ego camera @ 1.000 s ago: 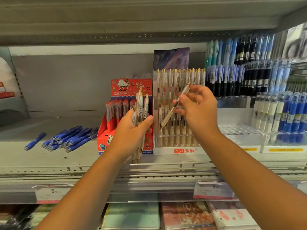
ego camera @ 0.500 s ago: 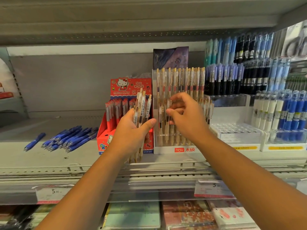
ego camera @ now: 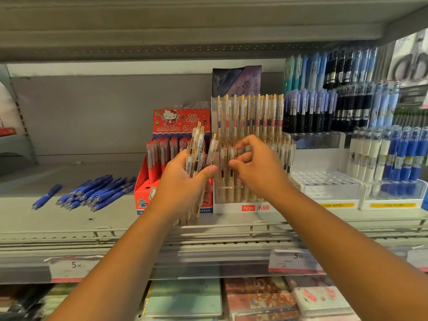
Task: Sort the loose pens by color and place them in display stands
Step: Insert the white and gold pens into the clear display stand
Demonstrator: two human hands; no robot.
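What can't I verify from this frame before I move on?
All in the head view.
Right hand: curled fingers hide whether it pinches a pen.
Bundle in left hand: pen count unclear, since the pens overlap and the hand covers them.
Right price tag: digits after the 5 are blurred.
Scissors pack: cut off by the right edge.
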